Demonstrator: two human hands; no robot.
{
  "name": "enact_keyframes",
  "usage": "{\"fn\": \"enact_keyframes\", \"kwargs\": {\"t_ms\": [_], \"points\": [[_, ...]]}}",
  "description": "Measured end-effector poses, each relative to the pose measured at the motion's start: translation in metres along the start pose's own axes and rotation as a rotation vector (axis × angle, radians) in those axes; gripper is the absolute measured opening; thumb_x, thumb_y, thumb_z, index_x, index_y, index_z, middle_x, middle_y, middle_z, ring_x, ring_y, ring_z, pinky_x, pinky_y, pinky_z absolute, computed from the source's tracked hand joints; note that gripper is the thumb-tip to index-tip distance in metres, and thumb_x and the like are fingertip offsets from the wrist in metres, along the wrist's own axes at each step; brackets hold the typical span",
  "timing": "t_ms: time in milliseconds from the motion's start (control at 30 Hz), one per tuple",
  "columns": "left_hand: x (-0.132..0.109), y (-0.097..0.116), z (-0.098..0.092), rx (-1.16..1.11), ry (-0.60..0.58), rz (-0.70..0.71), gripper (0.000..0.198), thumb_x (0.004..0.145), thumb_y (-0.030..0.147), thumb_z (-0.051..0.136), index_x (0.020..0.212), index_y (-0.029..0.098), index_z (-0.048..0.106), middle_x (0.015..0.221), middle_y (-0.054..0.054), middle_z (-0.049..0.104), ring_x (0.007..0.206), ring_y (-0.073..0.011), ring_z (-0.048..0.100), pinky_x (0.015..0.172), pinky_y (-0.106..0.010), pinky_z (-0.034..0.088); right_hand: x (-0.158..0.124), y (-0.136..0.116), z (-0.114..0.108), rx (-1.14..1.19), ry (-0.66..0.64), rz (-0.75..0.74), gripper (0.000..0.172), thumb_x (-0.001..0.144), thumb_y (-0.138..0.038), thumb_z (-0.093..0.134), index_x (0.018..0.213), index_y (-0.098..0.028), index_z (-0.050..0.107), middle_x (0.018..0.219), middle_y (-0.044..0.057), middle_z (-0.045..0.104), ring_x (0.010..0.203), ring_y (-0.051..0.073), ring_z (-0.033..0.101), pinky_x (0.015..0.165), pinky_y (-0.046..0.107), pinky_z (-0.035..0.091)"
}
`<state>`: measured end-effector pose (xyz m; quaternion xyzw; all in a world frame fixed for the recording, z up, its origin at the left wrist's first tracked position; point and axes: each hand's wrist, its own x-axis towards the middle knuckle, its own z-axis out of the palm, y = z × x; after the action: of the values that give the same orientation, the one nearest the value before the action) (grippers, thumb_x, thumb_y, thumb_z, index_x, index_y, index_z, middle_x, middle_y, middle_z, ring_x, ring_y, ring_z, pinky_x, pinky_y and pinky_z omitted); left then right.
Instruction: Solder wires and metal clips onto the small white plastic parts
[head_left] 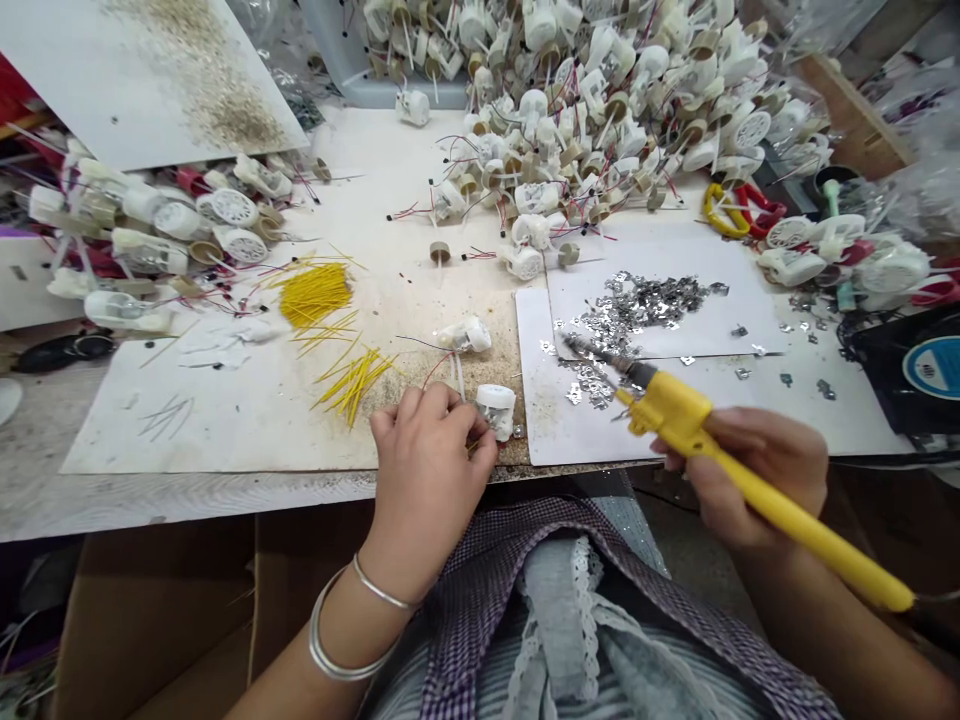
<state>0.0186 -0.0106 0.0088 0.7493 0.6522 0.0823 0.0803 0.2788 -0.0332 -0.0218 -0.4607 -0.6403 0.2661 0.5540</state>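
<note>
Silver clips [637,305] on white card [667,325] — hands [427,475] apart, the right hand [754,470] gripping a yellow soldering iron [679,415]

The left hand [427,480] hides whatever its fingers pinch beside the white plastic housing [495,408]. The heap of white plastic parts [570,90] runs past the top edge, and the metal scraps [637,305] are too small to identify.

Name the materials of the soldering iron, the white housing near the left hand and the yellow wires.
The soldering iron has a glossy yellow handle, likely moulded plastic, and a dark metal tip. The white housing looks like matte moulded plastic, with smooth curved walls. The yellow wires look plastic-insulated and thin; their cores are too small to see.
</note>
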Motion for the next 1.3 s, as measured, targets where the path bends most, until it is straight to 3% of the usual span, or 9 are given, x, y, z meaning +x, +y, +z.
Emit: {"fn": "enact_keyframes", "kwargs": {"t_ms": [67,133,267,400,633,733,967,1167,1300], "points": [[0.001,0.0,0.001,-0.002,0.009,0.002,0.012,0.082,0.024,0.063,0.07,0.024,0.065,0.086,-0.003,0.062,0.092,-0.0262,0.053,0.08,-0.043,0.032,0.009,0.01,0.003,0.074,0.12,0.017,0.031,0.088,-0.02,0.059,0.118,-0.027,0.056,0.086,0.0,0.067,0.061,0.015,0.066,0.045,0.027,0.05],[0.002,-0.001,0.002,-0.008,0.027,0.01,0.013,0.081,0.023,0.065,0.069,0.023,0.065,0.085,-0.003,0.062,0.09,-0.0259,0.054,0.079,-0.042,0.032,0.02,0.018,0.005,0.014,0.119,0.055,0.021,0.093,-0.024,0.054,0.114,-0.027,0.057,0.089,0.001,0.067,0.06,0.013,0.065,0.048,0.026,0.05],[0.009,-0.002,0.006,-0.02,0.087,0.028,0.013,0.08,0.023,0.066,0.068,0.023,0.065,0.084,-0.004,0.062,0.087,-0.0261,0.054,0.076,-0.041,0.032,0.032,0.032,0.007,-0.412,-0.078,-0.05,0.021,0.085,-0.023,0.067,0.104,-0.027,0.06,0.102,0.004,0.064,0.084,0.018,0.066,0.071,0.033,0.055],[0.021,-0.001,0.01,-0.013,0.141,0.034,0.012,0.081,0.024,0.065,0.069,0.023,0.066,0.083,-0.004,0.062,0.085,-0.0267,0.054,0.074,-0.041,0.032,0.03,0.051,0.007,-0.606,-0.226,-0.158,0.026,0.086,-0.019,0.062,0.11,-0.031,0.061,0.105,0.003,0.061,0.089,0.02,0.062,0.076,0.036,0.054],[0.012,-0.002,0.009,0.018,0.173,0.093,0.011,0.088,0.03,0.062,0.09,0.023,0.069,0.091,-0.006,0.063,0.088,-0.0268,0.056,0.078,-0.043,0.032,0.037,0.052,0.011,-0.525,-0.251,-0.1,0.029,0.088,-0.016,0.057,0.112,-0.031,0.059,0.103,0.001,0.061,0.088,0.019,0.063,0.077,0.033,0.053],[-0.004,-0.005,0.008,0.094,0.194,0.114,0.018,0.089,0.033,0.062,0.101,0.02,0.067,0.097,-0.008,0.064,0.09,-0.028,0.057,0.08,-0.045,0.032,0.041,0.039,0.026,-0.403,-0.234,-0.089,0.027,0.088,-0.015,0.059,0.109,-0.03,0.055,0.098,0.001,0.061,0.086,0.017,0.064,0.077,0.031,0.054],[-0.021,-0.011,-0.001,0.131,0.203,0.205,0.008,0.091,0.021,0.06,0.096,0.025,0.065,0.085,0.0,0.072,0.078,-0.0244,0.061,0.075,-0.045,0.033,0.03,0.023,0.062,-0.218,-0.372,-0.07,0.028,0.087,-0.018,0.062,0.112,-0.029,0.055,0.106,0.002,0.063,0.092,0.017,0.065,0.08,0.033,0.056],[-0.005,-0.008,0.005,-0.198,0.294,0.433,0.005,0.087,0.017,0.064,0.091,0.019,0.061,0.115,-0.009,0.07,0.093,-0.0208,0.064,0.08,-0.037,0.047,0.015,0.013,0.028,-0.126,-0.182,0.132,0.02,0.091,-0.023,0.058,0.11,-0.025,0.061,0.1,0.003,0.068,0.082,0.016,0.068,0.076,0.033,0.057],[0.011,0.001,0.023,-0.3,0.211,0.463,0.007,0.091,0.023,0.06,0.086,0.018,0.061,0.084,-0.002,0.072,0.074,-0.015,0.064,0.068,-0.029,0.048,-0.009,0.01,-0.01,-0.178,-0.137,0.105,0.014,0.087,-0.019,0.061,0.099,-0.024,0.067,0.08,0.002,0.07,0.073,0.017,0.069,0.063,0.028,0.057]]}}
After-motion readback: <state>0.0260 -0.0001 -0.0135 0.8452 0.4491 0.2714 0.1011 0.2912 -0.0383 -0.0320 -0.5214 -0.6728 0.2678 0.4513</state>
